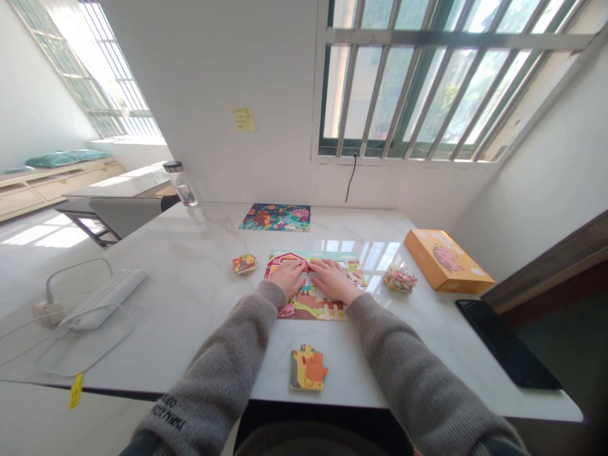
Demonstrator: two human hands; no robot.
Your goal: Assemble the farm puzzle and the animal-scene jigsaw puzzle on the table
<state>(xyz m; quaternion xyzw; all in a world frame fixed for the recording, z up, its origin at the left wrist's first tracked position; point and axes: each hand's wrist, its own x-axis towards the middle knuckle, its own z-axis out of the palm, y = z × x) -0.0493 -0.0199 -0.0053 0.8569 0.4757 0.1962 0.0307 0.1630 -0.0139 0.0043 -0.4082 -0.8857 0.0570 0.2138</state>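
Note:
A farm-scene jigsaw puzzle (pixel 311 309), with a red barn at its upper left, lies flat on the white marbled table. My left hand (pixel 288 277) rests on its upper left part, fingers stretched out over the barn. Across from it, my right hand (pixel 334 282) lies on the upper middle, also with fingers extended. The fingertips of both hands nearly meet, and they hide the puzzle beneath them. Close to the table's front edge sits a small stack of puzzle pieces (pixel 308 368), yellow and orange on top. More pieces are heaped left (pixel 244 263) and right (pixel 399 278) of the puzzle.
A dark, colourful picture sheet (pixel 276 217) lies by the wall. On the right are an orange box (pixel 446 261) and a black tablet-like slab (pixel 507 344). A glass bottle (pixel 182 185) stands at the back left; a white power strip (pixel 104 299) with cables lies on the left.

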